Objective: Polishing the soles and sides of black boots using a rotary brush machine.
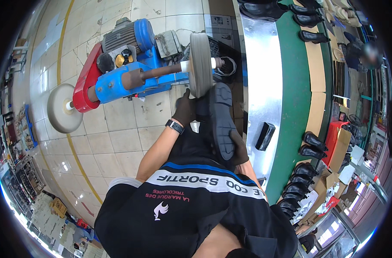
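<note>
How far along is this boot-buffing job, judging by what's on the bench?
In hand: both gloved hands, left hand and right hand, press one black boot, sole up, against the spinning buffing wheel. More black boots stand along the green belt; whether those are finished or waiting cannot be told from here.

— Any boxes or packages here?
— Yes. An open brown cardboard box [343,148] stands at the right beside a red crate [335,136], past the green belt. More opened cartons with white paper [323,191] lie lower right, next to the row of black boots.
— Others?
— A small brown carton [58,207] sits on the floor at lower left.
— Labels, signs, screens?
— A pale label plate [167,44] on the blue machine; its face is too small to tell
</note>
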A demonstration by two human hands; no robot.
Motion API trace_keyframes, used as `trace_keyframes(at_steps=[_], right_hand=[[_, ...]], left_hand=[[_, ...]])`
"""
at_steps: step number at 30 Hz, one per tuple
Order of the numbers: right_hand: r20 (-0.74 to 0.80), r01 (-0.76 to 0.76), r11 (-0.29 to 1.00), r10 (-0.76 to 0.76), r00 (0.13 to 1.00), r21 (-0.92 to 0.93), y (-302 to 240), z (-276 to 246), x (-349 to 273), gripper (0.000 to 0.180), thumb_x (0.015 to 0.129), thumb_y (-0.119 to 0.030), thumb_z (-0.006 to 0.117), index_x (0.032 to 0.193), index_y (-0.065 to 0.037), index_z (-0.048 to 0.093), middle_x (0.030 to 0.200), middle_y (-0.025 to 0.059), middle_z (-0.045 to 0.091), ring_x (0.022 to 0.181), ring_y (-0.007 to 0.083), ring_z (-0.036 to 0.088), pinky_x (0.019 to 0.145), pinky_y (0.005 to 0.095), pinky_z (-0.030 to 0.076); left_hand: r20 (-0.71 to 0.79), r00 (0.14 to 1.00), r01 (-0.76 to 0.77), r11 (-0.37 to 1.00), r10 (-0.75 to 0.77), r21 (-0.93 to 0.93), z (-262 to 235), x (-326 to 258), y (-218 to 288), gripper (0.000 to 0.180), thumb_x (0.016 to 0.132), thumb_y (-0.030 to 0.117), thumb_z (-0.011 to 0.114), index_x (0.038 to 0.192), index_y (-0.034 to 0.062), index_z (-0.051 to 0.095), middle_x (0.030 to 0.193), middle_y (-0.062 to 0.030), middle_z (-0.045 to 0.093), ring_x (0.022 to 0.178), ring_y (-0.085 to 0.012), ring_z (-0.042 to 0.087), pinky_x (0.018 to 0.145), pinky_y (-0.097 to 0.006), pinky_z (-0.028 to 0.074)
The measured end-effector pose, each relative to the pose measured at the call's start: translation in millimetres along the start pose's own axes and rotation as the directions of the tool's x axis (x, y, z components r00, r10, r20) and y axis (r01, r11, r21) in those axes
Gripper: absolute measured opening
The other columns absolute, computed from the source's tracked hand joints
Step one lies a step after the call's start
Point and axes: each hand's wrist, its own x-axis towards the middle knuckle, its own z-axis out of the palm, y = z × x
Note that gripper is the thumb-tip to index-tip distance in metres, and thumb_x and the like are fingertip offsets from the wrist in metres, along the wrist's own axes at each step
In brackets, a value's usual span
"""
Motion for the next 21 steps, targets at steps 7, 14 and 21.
trace_keyframes(at_steps=[7, 14, 21], right_hand=[[-0.11, 0.008, 0.996, 0.002, 0.994, 0.089, -8, -39, 20, 0.038, 0.09, -0.026, 0.039, 0.12, -0.002, 0.044, 0.106, 0.0148, 0.057, 0.088, 0.0257, 0.06, 0.068, 0.035, 0.052], [-0.191, 0.107, 0.615, -0.398, 0.897, -0.781, -32, -6, 25, 0.059, 0.078, -0.023, 0.059, 0.128, 0.001, 0.038, 0.124, 0.0168, 0.046, 0.114, 0.0219, 0.044, 0.097, 0.0304, 0.031], [-0.145, 0.133, 0.462, -0.519, 0.842, -0.877, -15, -1, 20, 0.058, 0.076, -0.018, 0.06, 0.127, 0.001, 0.04, 0.122, 0.0186, 0.048, 0.112, 0.0232, 0.046, 0.096, 0.0315, 0.032]], left_hand=[[0.214, 0.924, -0.364, 0.565, 0.316, 0.741, -56, 34, -6, 0.038, 0.084, 0.015, 0.048, 0.118, -0.0015, 0.043, 0.093, -0.0079, 0.061, 0.09, -0.0201, 0.058, 0.1, -0.03, 0.027], [0.0, 0.977, -0.188, 0.865, 0.212, 0.465, 59, -28, -2, 0.052, 0.089, 0.035, 0.04, 0.125, -0.0017, 0.036, 0.106, -0.0076, 0.056, 0.096, -0.0162, 0.054, 0.094, -0.029, 0.035], [-0.056, 0.96, -0.141, 0.644, 0.275, 0.752, 14, -16, -15, 0.066, 0.092, 0.05, 0.024, 0.134, -0.0012, 0.024, 0.123, -0.0107, 0.043, 0.109, -0.0183, 0.043, 0.094, -0.027, 0.031]])
